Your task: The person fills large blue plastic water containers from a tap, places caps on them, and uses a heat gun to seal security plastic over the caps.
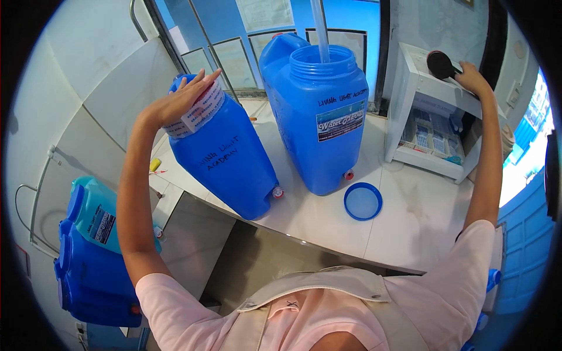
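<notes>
My left hand (190,96) lies with fingers stretched across the top of a blue water jug (225,158), which leans to the left. Around that jug's neck runs a printed clear plastic seal band (203,114). A red-and-white tap sits low on its front. At the far right, my right hand (471,77) is closed on the handle of a black hair dryer (440,64), round at its head, at the top of a white shelf unit (421,82). A second blue jug (322,128) stands uncapped in the middle, with a clear pipe (320,29) over its mouth.
A blue round lid (363,201) lies on the white countertop (404,216) beside the uncapped jug. More jugs, one teal (96,207) and one dark blue (96,275), stand at the lower left. A small yellow item (155,164) lies behind my left forearm.
</notes>
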Demonstrator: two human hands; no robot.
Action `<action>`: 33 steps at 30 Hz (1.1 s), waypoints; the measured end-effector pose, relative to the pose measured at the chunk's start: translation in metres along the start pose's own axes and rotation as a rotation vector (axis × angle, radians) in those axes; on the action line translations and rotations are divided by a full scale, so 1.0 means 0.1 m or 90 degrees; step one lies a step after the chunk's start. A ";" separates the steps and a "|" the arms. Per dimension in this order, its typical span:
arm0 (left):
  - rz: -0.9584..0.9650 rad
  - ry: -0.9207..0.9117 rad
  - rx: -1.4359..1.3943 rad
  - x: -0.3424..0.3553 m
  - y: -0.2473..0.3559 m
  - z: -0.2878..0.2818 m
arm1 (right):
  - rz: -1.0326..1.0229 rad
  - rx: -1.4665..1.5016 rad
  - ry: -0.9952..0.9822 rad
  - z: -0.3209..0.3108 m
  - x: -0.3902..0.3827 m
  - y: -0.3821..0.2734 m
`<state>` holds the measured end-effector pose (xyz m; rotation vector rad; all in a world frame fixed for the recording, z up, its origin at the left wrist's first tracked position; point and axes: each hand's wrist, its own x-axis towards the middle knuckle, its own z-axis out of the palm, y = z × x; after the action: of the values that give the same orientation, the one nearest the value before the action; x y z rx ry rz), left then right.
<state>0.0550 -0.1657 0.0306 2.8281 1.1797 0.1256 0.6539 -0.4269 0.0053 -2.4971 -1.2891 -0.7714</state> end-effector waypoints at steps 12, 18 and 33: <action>-0.064 0.021 -0.371 -0.08 -0.08 -0.16 | -0.057 0.004 -0.148 0.42 0.49 0.13; -0.088 -0.002 -0.111 -0.01 0.00 -0.18 | -0.078 0.128 0.029 0.10 0.18 0.18; 0.148 0.039 -0.012 -0.02 -0.15 -0.12 | 0.086 1.086 0.107 -0.98 -3.21 -1.05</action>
<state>0.0415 -0.1566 0.0407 2.9545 0.8491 0.2363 0.3820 -0.6280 -0.0927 -1.0372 -0.9255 0.2225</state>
